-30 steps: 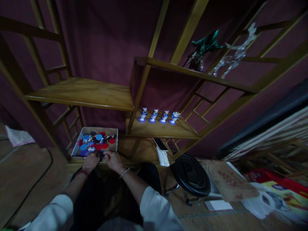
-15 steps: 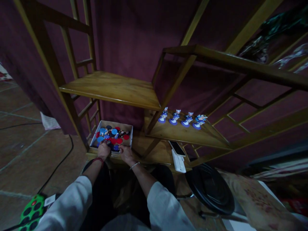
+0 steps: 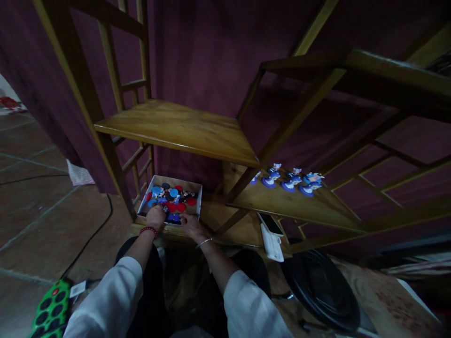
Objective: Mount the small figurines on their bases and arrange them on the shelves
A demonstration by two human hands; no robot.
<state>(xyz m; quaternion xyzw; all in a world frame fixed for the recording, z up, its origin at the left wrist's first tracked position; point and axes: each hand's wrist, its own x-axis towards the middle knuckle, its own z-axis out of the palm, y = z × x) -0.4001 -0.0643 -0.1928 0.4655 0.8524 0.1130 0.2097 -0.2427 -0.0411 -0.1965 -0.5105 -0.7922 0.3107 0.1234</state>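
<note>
An open cardboard box (image 3: 200,199) stands on the bottom shelf at the left. In it lie several small toy figurines (image 3: 174,192) with round red, blue and dark bases, heaped together. My left hand (image 3: 156,216) is over the box's front left part, its fingers curled closed; what they hold is hidden. Opposite it, my right hand (image 3: 190,224) reaches over the front right edge with thumb and fingers pinched. Dark blue-purple pieces (image 3: 174,217) sit between the two hands, close to the right fingertips. Whether the right fingers grip one is too small to tell.
Several purple-based figurines (image 3: 289,182) stand in rows on the middle shelf (image 3: 268,200) to the right. Below them lie a phone (image 3: 270,224) and a white object (image 3: 272,243). A wooden shelf board (image 3: 179,126) overhangs the box. A black round seat (image 3: 320,286) is at the lower right.
The view has shifted, so the shelves and box appear farther right. Both hands stay at the box's front, with only slight finger movement.
</note>
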